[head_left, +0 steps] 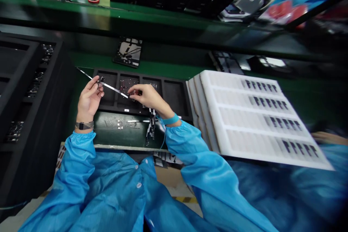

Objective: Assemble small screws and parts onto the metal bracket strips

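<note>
My left hand (89,98) is closed in a pinch on a small dark electronic part (101,79), held above the left end of a black foam tray (175,96). A thin silver strip (111,87) runs slantwise past these fingers toward my right hand. Over the tray's middle, my right hand (148,96) has thumb and fingers drawn together near the strip's lower end; what they hold is too small to make out. Small parts (126,82) lie in the tray compartments. Below my right wrist are dark and silver strip-like pieces (150,128).
Stacked black foam trays (61,90) rise at the left. White foam trays (217,116) with rows of dark parts are stacked at the right, a co-worker's blue sleeve (328,174) beyond. Behind are a flat dark device (129,52) and a green shelf (130,11).
</note>
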Motion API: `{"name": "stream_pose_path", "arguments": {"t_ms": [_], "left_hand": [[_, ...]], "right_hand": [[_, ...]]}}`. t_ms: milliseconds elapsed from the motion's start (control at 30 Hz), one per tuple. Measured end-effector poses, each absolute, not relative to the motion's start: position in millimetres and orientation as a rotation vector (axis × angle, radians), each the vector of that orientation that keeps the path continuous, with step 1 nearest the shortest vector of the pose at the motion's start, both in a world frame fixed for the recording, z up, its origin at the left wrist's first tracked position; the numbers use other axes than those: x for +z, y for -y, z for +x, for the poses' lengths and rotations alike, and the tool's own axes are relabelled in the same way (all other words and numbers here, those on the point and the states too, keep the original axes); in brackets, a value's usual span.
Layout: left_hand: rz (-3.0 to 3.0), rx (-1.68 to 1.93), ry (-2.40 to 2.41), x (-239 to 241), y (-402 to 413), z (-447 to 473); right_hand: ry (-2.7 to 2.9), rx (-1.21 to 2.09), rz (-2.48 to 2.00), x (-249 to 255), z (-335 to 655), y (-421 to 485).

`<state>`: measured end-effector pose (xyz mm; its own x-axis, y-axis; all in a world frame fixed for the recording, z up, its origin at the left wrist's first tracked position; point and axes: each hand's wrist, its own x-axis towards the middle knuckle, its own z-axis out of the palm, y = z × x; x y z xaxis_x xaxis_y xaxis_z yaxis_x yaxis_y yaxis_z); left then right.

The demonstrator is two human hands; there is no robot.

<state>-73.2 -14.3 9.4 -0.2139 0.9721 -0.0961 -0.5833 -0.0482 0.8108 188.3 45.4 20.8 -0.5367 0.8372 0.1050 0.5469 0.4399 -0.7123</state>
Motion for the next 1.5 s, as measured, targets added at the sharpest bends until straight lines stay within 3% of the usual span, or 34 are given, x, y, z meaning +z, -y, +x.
{"name": "stream_pose_path", "arguments": {"t_ms": [233, 433, 833, 1100, 1500], "left_hand": [[0.500, 1.600, -0.876, 1, 11, -78], [0.473, 1.563, -0.853, -2, 11, -71], [0.518, 1.547, -0.847, 11, 18, -71], [0.761, 1.366, -1.128, 8, 24, -43], [0.880, 1.236, -1.152, 8, 28, -25]], "right_hand": [[2.732, 0.636, -1.348, 11, 149, -76], [2.734, 0.583, -1.336, 8, 151, -71], [1.822, 0.996, -1.170, 8, 207, -51], [1.885, 1.155, -1.011, 14, 182, -11], [1.894, 1.213, -0.992, 8, 177, -4]]}}
